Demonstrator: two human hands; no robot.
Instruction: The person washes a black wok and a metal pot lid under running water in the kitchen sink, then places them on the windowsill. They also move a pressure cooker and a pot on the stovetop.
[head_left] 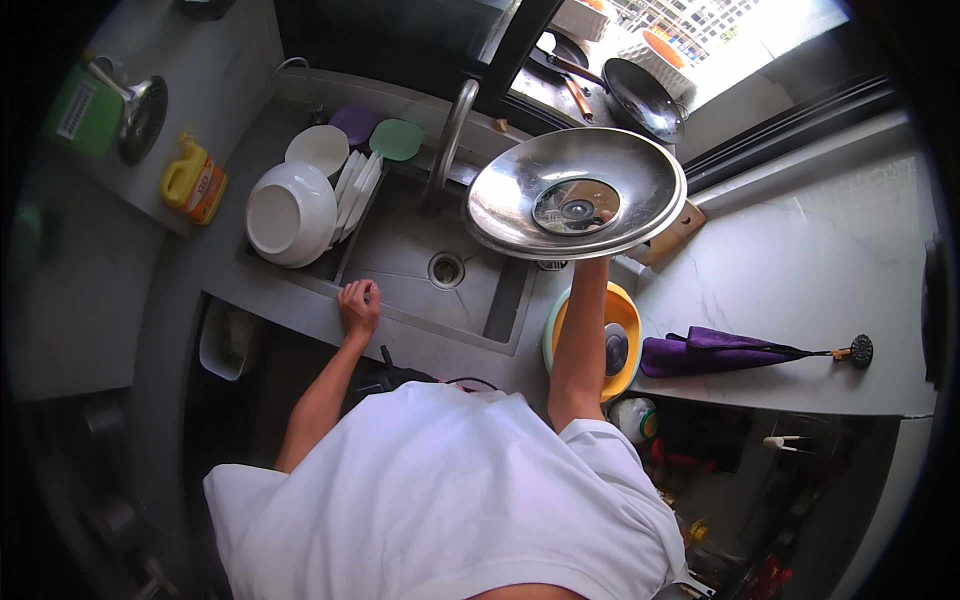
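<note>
A large round steel pan lid (505,180) with a small glass window in its middle is held up over the right side of the sink, tilted. My right hand (601,219) is behind it, mostly hidden. A few fingers show through the glass by the dark knob, and they seem closed on it. My left hand (360,306) is by the front edge of the steel sink (400,262), its fingers curled in a loose fist with nothing visible in them.
White bowls (287,215) and upright white plates (358,190) stand at the sink's left. The faucet (452,140) rises behind. Yellow and green basins (625,302) sit right of the sink beside a purple cloth (690,355). A black wok (643,98) lies beyond the window frame.
</note>
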